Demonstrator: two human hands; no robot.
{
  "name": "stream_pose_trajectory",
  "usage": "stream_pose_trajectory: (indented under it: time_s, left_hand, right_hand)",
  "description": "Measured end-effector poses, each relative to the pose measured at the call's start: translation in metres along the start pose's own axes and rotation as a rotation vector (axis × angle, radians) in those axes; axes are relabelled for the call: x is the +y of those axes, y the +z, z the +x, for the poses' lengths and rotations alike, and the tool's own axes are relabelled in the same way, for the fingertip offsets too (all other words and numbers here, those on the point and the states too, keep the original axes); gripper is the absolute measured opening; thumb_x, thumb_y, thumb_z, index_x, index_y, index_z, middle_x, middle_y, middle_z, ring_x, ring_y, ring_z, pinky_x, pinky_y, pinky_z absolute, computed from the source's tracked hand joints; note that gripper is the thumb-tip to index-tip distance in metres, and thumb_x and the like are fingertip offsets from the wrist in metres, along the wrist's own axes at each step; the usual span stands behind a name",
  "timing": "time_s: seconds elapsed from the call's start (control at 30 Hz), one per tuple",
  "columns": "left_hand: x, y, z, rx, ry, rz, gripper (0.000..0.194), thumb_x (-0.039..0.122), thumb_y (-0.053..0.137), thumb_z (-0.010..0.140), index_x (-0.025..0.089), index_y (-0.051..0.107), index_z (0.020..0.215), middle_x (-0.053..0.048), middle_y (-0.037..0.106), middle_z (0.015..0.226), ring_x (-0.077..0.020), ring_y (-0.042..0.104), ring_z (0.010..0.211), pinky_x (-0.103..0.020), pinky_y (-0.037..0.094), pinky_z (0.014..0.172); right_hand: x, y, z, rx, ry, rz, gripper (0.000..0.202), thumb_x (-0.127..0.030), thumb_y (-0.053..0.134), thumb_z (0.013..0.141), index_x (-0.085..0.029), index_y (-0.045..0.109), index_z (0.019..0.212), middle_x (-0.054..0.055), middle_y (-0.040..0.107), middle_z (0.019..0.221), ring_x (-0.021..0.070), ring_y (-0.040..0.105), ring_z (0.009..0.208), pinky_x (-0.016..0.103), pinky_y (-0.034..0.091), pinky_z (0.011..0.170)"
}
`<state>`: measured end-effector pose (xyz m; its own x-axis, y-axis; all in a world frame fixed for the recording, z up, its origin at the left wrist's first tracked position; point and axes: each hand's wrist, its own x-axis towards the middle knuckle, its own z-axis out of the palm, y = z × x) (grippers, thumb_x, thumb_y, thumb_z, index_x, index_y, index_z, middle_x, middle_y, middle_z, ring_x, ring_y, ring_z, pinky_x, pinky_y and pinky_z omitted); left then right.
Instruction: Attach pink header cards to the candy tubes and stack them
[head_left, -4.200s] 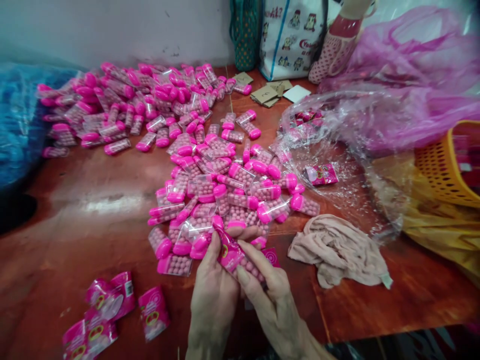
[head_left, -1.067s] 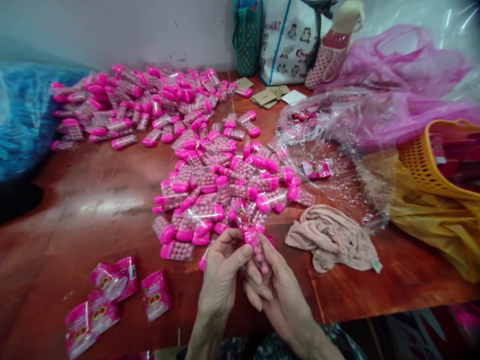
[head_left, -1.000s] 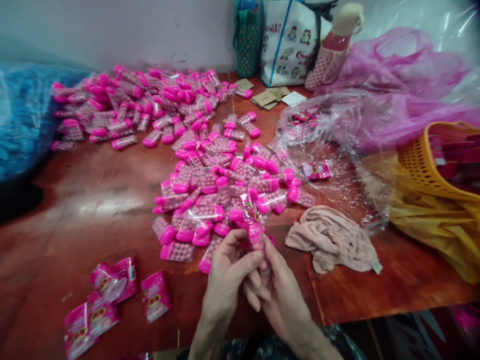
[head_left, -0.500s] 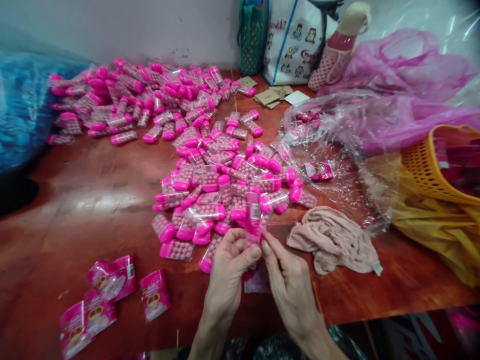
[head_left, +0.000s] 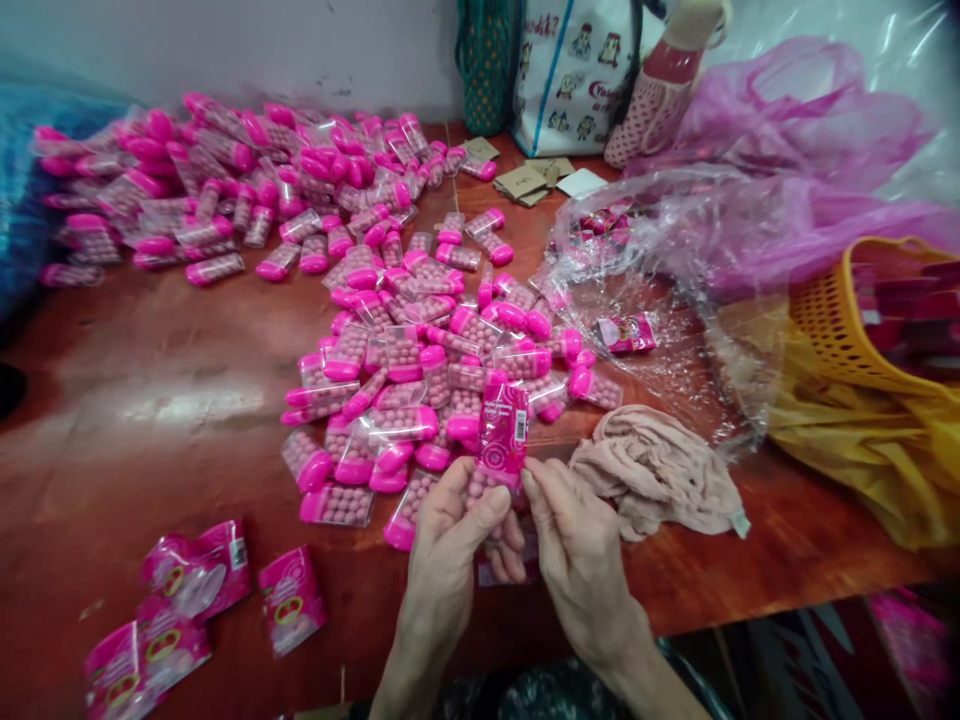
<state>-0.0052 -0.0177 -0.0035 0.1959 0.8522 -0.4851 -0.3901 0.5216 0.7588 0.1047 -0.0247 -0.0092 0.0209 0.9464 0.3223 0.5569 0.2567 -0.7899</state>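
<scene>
My left hand [head_left: 446, 545] grips a small clear candy container [head_left: 480, 487] of pink balls from below, thumb across its front. A printed pink sleeve [head_left: 502, 430] with a barcode covers the container's upper part. At the sleeve's lower right edge, my right hand [head_left: 577, 550] has its thumb and forefinger pinched together. Beyond my hands lies a loose heap of pink-capped candy containers [head_left: 405, 355]. Several containers in printed pink sleeves [head_left: 292, 602] lie at the lower left. Part of a flat clear-purplish piece [head_left: 491, 572] shows under my hands; its kind is unclear.
A crumpled beige cloth [head_left: 660, 470] lies right of my hands. Farther right are a yellow basket [head_left: 825, 325], a clear plastic bag [head_left: 675, 300] with pink sleeves, and a pink bag [head_left: 817, 120]. Cardboard pieces [head_left: 521, 183] and a white tote [head_left: 577, 80] stand near the wall.
The sleeved container has turned from its narrow side to its broad printed face. My right fingers have curled in more at its edge. The whole view has shifted slightly.
</scene>
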Motion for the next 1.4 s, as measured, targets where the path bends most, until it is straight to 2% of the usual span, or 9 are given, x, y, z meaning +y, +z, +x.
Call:
stream_pose_trajectory:
  time_s: [0.1, 0.2, 0.43, 0.63, 0.8, 0.97, 1.17, 1.3, 1.4]
  left_hand:
    - [0.001, 0.002, 0.000, -0.011, -0.030, -0.023, 0.013, 0.022, 0.050, 0.085, 0.018, 0.045, 0.074, 0.005, 0.058, 0.048, -0.0065, 0.046, 0.029, -0.013, 0.031, 0.029]
    - [0.001, 0.003, 0.001, 0.009, -0.051, -0.071, 0.018, 0.023, 0.050, 0.085, 0.019, 0.042, 0.070, 0.005, 0.056, 0.045, -0.0056, 0.042, 0.027, -0.012, 0.031, 0.027]
    - [-0.001, 0.004, 0.004, 0.039, -0.069, -0.119, 0.016, 0.024, 0.052, 0.084, 0.017, 0.048, 0.070, 0.005, 0.054, 0.045, -0.0054, 0.041, 0.028, -0.012, 0.033, 0.026]
    - [0.005, 0.004, 0.002, 0.101, -0.060, -0.110, 0.019, 0.029, 0.050, 0.085, 0.016, 0.050, 0.071, 0.003, 0.055, 0.046, -0.0063, 0.044, 0.029, -0.013, 0.034, 0.027]
    - [0.012, 0.002, -0.001, 0.150, -0.046, -0.079, 0.020, 0.032, 0.052, 0.084, 0.017, 0.049, 0.071, 0.003, 0.054, 0.042, -0.0060, 0.041, 0.027, -0.012, 0.032, 0.026]
    - [0.011, -0.002, 0.000, 0.091, -0.077, -0.070, 0.019, 0.031, 0.051, 0.084, 0.017, 0.049, 0.071, 0.003, 0.054, 0.041, -0.0058, 0.039, 0.026, -0.013, 0.029, 0.026]
    - [0.007, 0.000, 0.000, 0.104, -0.001, -0.058, 0.010, 0.027, 0.053, 0.083, 0.017, 0.051, 0.080, 0.002, 0.059, 0.052, -0.0082, 0.050, 0.034, -0.016, 0.035, 0.033]
    - [0.005, 0.005, -0.001, 0.164, 0.063, -0.070, 0.008, 0.025, 0.056, 0.081, 0.019, 0.054, 0.087, 0.005, 0.056, 0.054, -0.0071, 0.050, 0.037, -0.016, 0.035, 0.035]
    - [0.006, 0.006, 0.000, 0.210, 0.096, -0.112, 0.012, 0.025, 0.058, 0.080, 0.020, 0.056, 0.091, 0.007, 0.053, 0.052, -0.0059, 0.048, 0.036, -0.015, 0.033, 0.035]
  right_hand:
    - [0.001, 0.002, 0.002, 0.053, -0.113, -0.167, 0.017, -0.012, 0.038, 0.091, -0.016, 0.055, 0.089, 0.002, 0.052, 0.064, 0.0156, 0.052, 0.058, 0.025, 0.041, 0.049]
    - [0.002, 0.004, 0.004, 0.027, -0.139, -0.275, 0.018, -0.010, 0.038, 0.090, -0.016, 0.053, 0.080, 0.001, 0.048, 0.060, 0.0153, 0.048, 0.055, 0.026, 0.037, 0.050]
    - [0.012, 0.007, 0.007, -0.053, -0.170, -0.310, 0.023, -0.010, 0.037, 0.088, -0.018, 0.048, 0.070, 0.001, 0.044, 0.060, 0.0150, 0.044, 0.055, 0.027, 0.033, 0.051]
    - [0.016, 0.006, 0.009, -0.126, -0.190, -0.323, 0.025, -0.010, 0.035, 0.089, -0.017, 0.051, 0.072, 0.001, 0.045, 0.062, 0.0157, 0.044, 0.055, 0.027, 0.033, 0.050]
    - [0.016, -0.002, 0.018, -0.215, -0.185, -0.225, 0.023, -0.009, 0.035, 0.091, -0.014, 0.057, 0.087, 0.005, 0.054, 0.072, 0.0168, 0.052, 0.065, 0.027, 0.040, 0.055]
    - [0.012, -0.007, 0.026, -0.221, -0.030, 0.130, 0.018, -0.015, 0.044, 0.091, -0.015, 0.062, 0.090, 0.004, 0.059, 0.074, 0.0144, 0.057, 0.066, 0.024, 0.044, 0.060]
    - [0.003, -0.005, 0.028, -0.225, 0.444, 0.605, 0.022, -0.026, 0.052, 0.088, -0.016, 0.067, 0.074, -0.001, 0.056, 0.063, 0.0123, 0.054, 0.058, 0.025, 0.045, 0.058]
    - [-0.007, 0.003, 0.024, -0.201, 0.619, 0.895, 0.025, -0.030, 0.053, 0.087, -0.018, 0.067, 0.070, -0.004, 0.049, 0.053, 0.0101, 0.051, 0.041, 0.024, 0.043, 0.041]
    - [-0.014, 0.012, 0.017, -0.130, 0.671, 0.890, 0.022, -0.033, 0.054, 0.085, -0.019, 0.069, 0.079, -0.004, 0.049, 0.056, 0.0088, 0.049, 0.034, 0.023, 0.040, 0.032]
